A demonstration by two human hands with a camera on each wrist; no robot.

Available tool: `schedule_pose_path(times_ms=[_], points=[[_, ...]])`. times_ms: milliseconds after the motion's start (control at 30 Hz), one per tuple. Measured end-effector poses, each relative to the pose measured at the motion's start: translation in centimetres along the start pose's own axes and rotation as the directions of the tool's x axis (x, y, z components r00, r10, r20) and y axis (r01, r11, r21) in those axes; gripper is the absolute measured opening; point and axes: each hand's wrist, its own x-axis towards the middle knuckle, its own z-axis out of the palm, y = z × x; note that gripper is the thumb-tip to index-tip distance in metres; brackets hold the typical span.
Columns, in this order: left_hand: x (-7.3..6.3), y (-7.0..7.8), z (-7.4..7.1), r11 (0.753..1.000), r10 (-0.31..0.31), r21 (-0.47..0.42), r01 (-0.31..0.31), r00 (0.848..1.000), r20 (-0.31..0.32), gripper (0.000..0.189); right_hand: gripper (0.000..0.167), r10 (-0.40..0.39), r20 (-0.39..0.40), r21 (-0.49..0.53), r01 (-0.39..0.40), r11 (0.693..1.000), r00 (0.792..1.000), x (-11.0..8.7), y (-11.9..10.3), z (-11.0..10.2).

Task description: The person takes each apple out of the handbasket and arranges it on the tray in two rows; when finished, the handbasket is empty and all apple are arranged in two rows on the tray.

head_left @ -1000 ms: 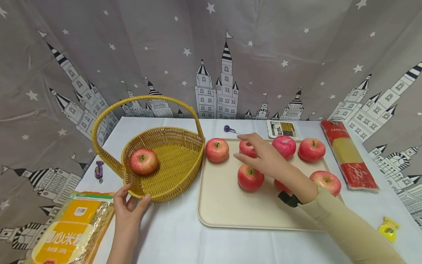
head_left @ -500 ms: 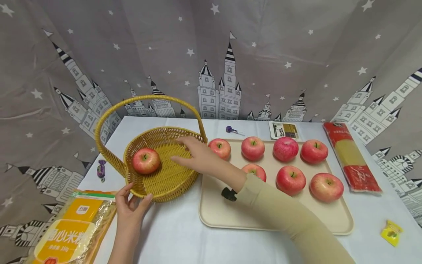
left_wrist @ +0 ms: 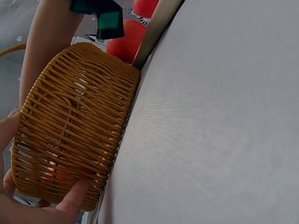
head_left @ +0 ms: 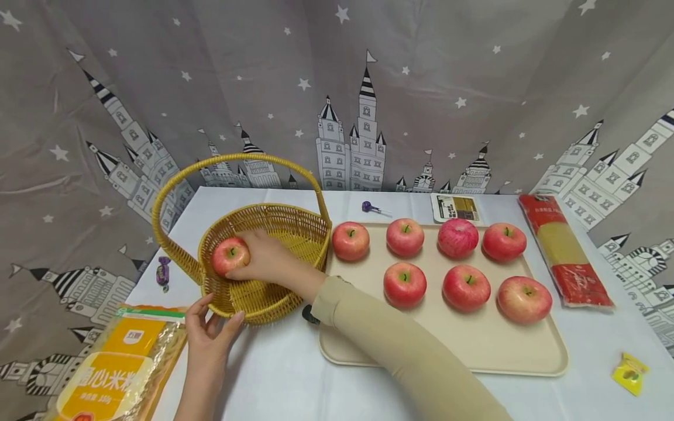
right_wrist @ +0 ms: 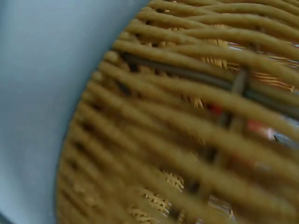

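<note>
A yellow wicker basket (head_left: 268, 314) with a tall arched handle stands at the left of the table. Inside it, at the left end, lies a red apple (head_left: 226, 258). My right hand (head_left: 265, 257) reaches over the basket's near side and grips this apple, thumb in front and fingers partly hidden behind. The left hand (head_left: 206, 339) holds the basket's near left end, and its thumb presses the woven wall (left_wrist: 74, 121) in the left wrist view. Woven strands (right_wrist: 177, 112) fill much of the right wrist view, hiding the right hand there.
A beige tray (head_left: 442, 351) right of the basket bears several apples (head_left: 404, 285). Around them lie a lollipop (head_left: 375, 208), a small card-like packet (head_left: 455, 209), a red packet (head_left: 566, 251), a yellow candy (head_left: 630, 374), a purple candy (head_left: 162, 273) and a noodle bag (head_left: 113, 362).
My right hand has moved left from over the tray into the basket and taken hold of the apple there. The left hand has stayed at the basket.
</note>
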Motion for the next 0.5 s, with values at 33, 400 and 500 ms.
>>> schedule_pose_path(times_ms=[33,400,500], points=[[0.0,0.0,0.1,1.0,0.004,-0.003,-0.004,1.0,0.001,0.067,0.086,0.008,0.001,-0.01,-0.008,1.0,1.0,0.2,-0.1,0.3],[0.0,-0.1,0.1,1.0,-0.007,0.002,0.007,1.0,0.001,0.068,0.084,0.019,0.057,0.018,-0.02,1.0,0.998,1.6,0.0,1.8],[0.0,-0.1,0.1,1.0,-0.012,0.009,0.012,1.0,0.0,0.068,0.079,-0.012,0.035,-0.012,0.013,1.0,0.999,1.4,0.1,1.8]])
